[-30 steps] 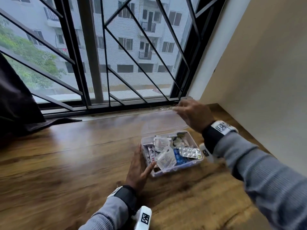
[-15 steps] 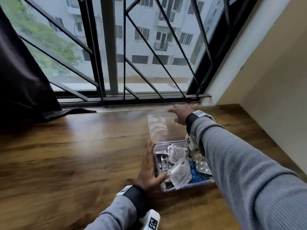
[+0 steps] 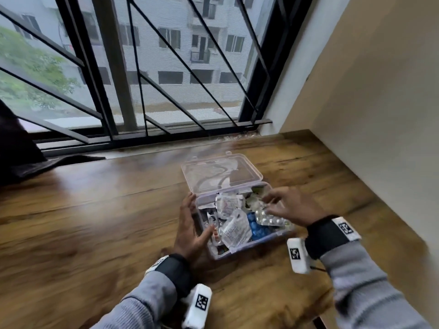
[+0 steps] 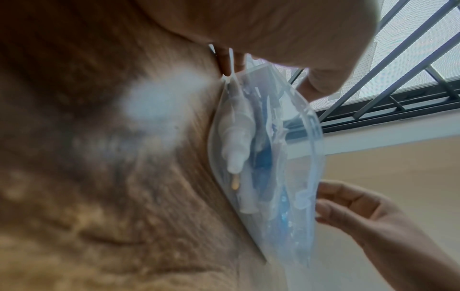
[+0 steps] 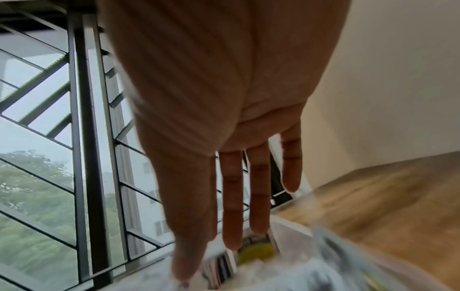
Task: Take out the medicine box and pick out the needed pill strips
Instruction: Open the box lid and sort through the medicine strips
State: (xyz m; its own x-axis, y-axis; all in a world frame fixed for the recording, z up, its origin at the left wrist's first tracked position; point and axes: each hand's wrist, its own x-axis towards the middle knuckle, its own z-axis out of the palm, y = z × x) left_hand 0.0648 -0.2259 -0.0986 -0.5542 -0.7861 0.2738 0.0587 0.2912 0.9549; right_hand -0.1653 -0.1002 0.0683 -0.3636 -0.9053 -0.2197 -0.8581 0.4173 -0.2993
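Clear rectangular plastic medicine box (image 3: 240,249) on wood-grain counter (image 3: 95,210), lid (image 3: 221,173) flipped back. Left hand (image 3: 190,230) flat against box's left wall. Right hand (image 3: 291,205), fingers spread, over foil pill strips (image 3: 269,218) inside box.

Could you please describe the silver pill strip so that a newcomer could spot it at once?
On the wooden table by the window sits an open clear box of medicines. The pill strip lies on top at its right side, just under the right hand. Unlike the white sachets and blue packet beside it, it is silver with rows of white pills.
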